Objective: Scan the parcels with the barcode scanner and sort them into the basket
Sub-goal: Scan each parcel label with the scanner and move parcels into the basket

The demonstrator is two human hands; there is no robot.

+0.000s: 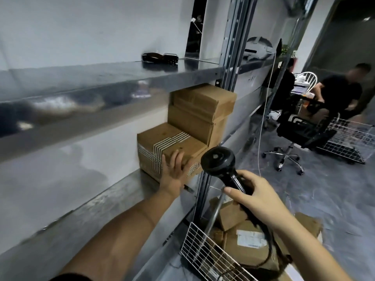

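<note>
Steel shelf (119, 191): your left hand (174, 172) lies flat, fingers straight, on the striped cardboard box (172, 138); hook its near edge and drag it toward the barcode scanner (218, 161) that your right hand (261, 197) grips just right of it.

Mirror-glossy polished sheet metal for the long grey shelves (101, 78), streaked with reflections. Matt brown cardboard for the rectangular box with striped tape (162, 142) and the plain brown boxes (198, 110) stacked behind it; smooth black plastic with a dull sheen for the round-headed barcode scanner (221, 161). Thin white-coated metal wire for the gridded basket (203, 246), matt cardboard parcels (241, 254) inside, one bearing a white paper label (251, 238).
</note>
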